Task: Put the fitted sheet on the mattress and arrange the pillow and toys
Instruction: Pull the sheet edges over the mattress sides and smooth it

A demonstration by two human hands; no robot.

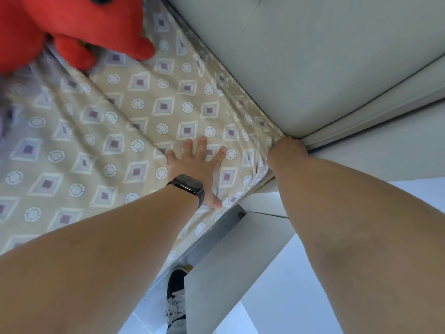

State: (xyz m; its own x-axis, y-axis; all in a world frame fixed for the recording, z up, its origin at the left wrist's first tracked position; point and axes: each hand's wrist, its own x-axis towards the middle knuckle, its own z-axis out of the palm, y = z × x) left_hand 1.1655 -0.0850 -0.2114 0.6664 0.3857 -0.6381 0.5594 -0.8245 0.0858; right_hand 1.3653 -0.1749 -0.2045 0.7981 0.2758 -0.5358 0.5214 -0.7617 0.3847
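Note:
A beige fitted sheet (101,141) with a diamond and circle pattern covers the mattress, wrinkled near the corner. My left hand (197,165), with a black watch on the wrist, lies flat with fingers spread on the sheet close to the mattress corner. My right hand (286,153) is pushed down into the gap between the mattress corner and the padded headboard (313,68); its fingers are hidden in the gap. A red plush toy (72,27) rests on the sheet at the top left, partly out of frame.
The grey bed frame side (228,261) runs down beside the mattress edge. A black and white shoe (177,297) stands on the pale floor (277,297) by the frame.

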